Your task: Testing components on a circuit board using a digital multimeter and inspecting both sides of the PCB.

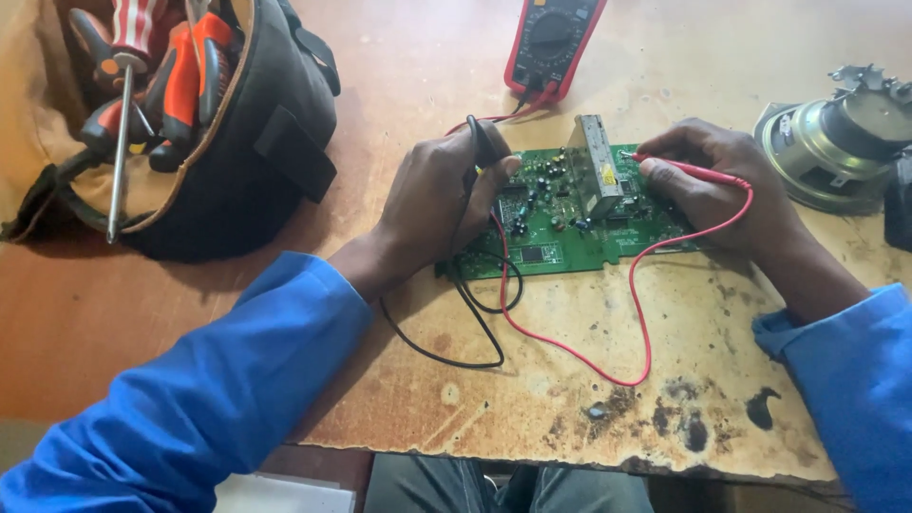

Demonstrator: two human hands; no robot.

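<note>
A flat green circuit board [570,223] is seen lying mid-table, long axis from nine to three o'clock. A slim black probe [480,142] is pinched by the left hand [437,204] at its nine o'clock edge, a thin red probe [684,169] by the right hand [722,185] at three o'clock, both equally near

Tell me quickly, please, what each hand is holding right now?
Left hand: closed on the thin black plastic meter probe.
Right hand: closed on the thin red plastic meter probe.
</note>
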